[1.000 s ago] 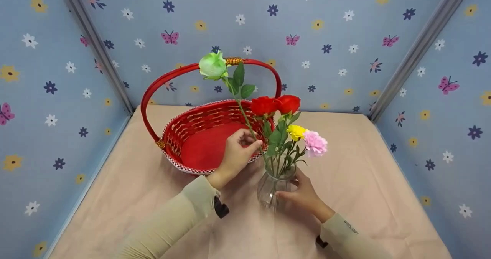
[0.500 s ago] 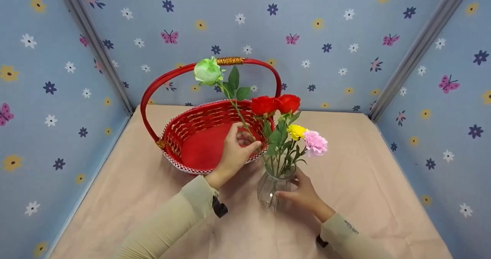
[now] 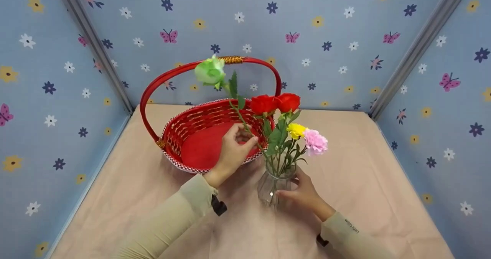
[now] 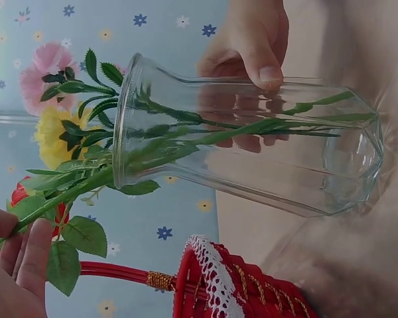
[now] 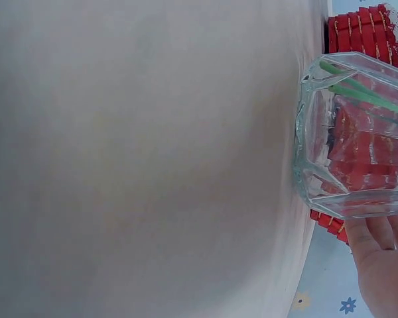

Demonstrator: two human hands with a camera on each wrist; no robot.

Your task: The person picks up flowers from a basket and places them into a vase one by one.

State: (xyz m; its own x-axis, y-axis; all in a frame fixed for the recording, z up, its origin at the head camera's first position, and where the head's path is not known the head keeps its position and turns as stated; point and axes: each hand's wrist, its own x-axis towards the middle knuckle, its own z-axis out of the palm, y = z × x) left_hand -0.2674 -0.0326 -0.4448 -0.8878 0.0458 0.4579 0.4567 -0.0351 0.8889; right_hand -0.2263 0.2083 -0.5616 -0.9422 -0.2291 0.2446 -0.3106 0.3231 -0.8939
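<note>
My left hand (image 3: pixel 231 151) pinches the stem (image 4: pixel 66 197) of a pale green rose (image 3: pixel 210 71). The bloom leans up and left, in front of the basket handle. In the left wrist view, that stem runs through the mouth of a clear glass vase (image 4: pixel 292 172). Two red roses (image 3: pixel 288 103), a yellow flower (image 3: pixel 296 131) and a pink carnation (image 3: pixel 315 142) also stand in the vase. My right hand (image 3: pixel 307 195) holds the vase from its right side, thumb in front; some of its fingers show through the glass in the left wrist view.
Behind and left of the vase sits a red woven basket (image 3: pixel 201 145) with a tall arched handle (image 3: pixel 153 86). A pale pink cloth (image 3: pixel 364 174) covers the table. Blue flower-patterned panels (image 3: pixel 307 75) stand at the back and both sides.
The green rose has tipped left and slightly down, then turned a little, its leaves now seen more edge-on. My left hand has shifted slightly left. The right hand and vase stay put.
</note>
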